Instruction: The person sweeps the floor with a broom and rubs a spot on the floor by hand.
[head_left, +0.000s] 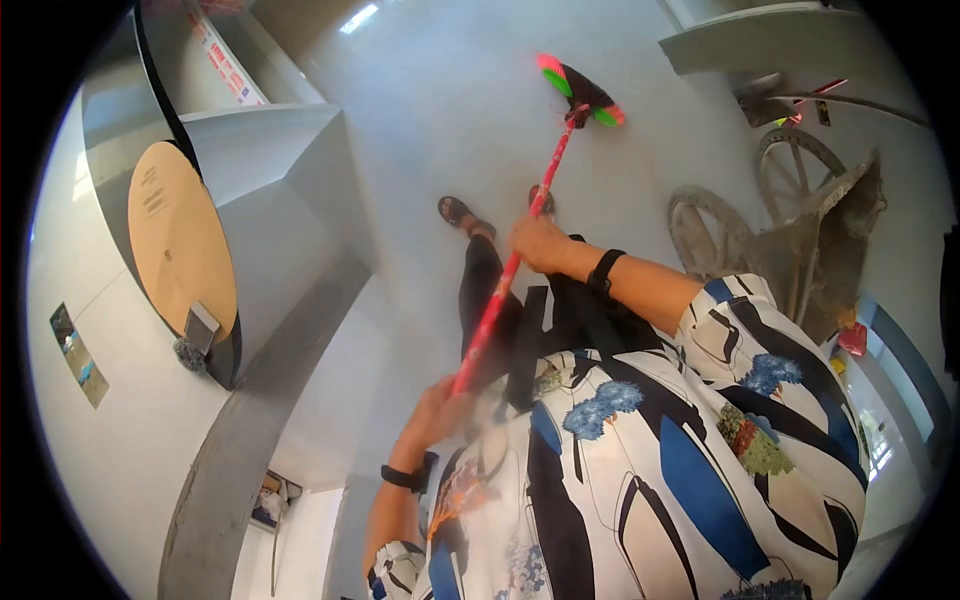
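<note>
Both my left fingers (437, 400) and right fingers (526, 240) grip the handle (506, 279); the broom head (582, 92) lies ahead, nearer the right.

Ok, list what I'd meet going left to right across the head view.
Tan oval panel → left hand → right hand → cart with spoked wheels. The broom is left out, since it slants across the stretch where both hands grip it.
</note>
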